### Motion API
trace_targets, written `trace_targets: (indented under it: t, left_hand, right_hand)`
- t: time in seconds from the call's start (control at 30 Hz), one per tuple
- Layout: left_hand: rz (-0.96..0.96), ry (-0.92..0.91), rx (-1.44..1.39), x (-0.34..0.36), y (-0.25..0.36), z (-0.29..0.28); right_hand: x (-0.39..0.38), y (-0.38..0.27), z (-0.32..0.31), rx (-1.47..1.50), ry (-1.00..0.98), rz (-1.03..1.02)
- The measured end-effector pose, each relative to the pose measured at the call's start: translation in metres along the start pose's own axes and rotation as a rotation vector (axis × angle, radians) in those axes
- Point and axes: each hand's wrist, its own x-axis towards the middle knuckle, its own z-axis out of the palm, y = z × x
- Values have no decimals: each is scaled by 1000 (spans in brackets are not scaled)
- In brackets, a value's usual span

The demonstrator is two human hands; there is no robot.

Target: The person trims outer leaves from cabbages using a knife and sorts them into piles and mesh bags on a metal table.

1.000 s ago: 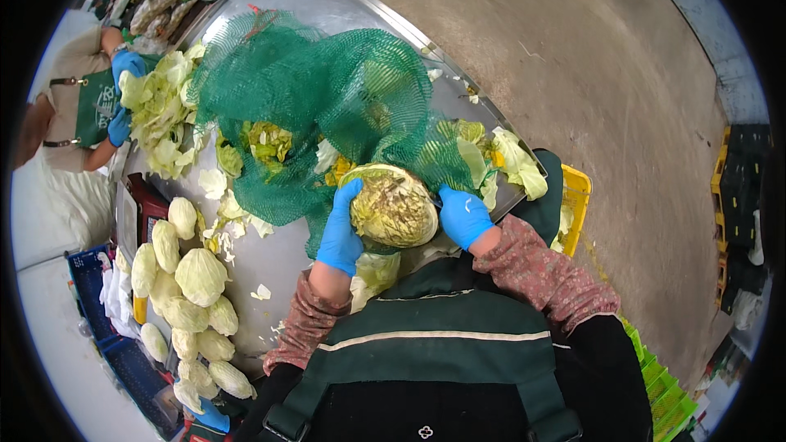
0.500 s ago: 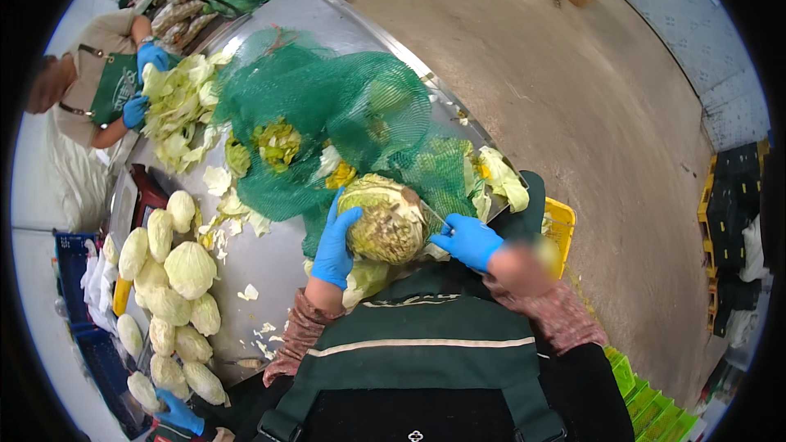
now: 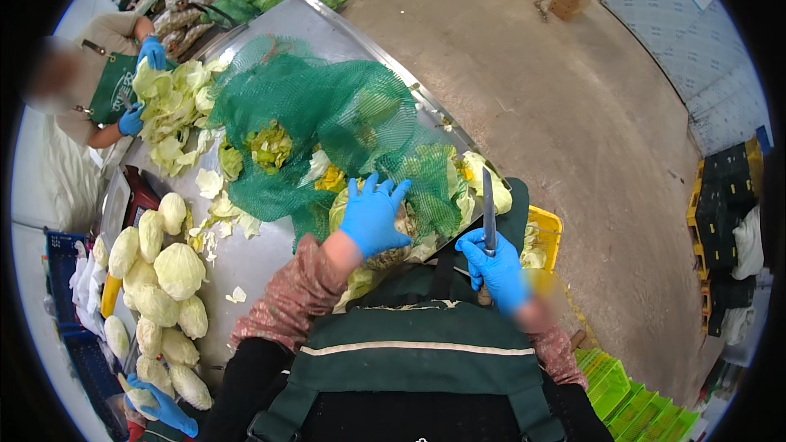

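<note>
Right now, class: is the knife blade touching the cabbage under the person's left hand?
Apart. The head view shows it: the knife blade, in the right hand, is right of the cabbage under the left hand, with green mesh between.

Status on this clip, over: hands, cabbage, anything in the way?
Left hand spread over the cabbage, contact unclear. Right hand gripping a knife, held clear of the cabbage. Green mesh net bunched just beyond.
</note>
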Motion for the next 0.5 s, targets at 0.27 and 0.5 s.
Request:
trace_targets:
  t: [0.27,0.5]
  left_hand:
    - [113,206,-426,20,-16,-13]
    - [-256,613,-1588,-7,-81,-33]
  right_hand:
    - [-85,-119,-11,413,-125,-438]
    - [-80,-179,39,276,-1182,-670]
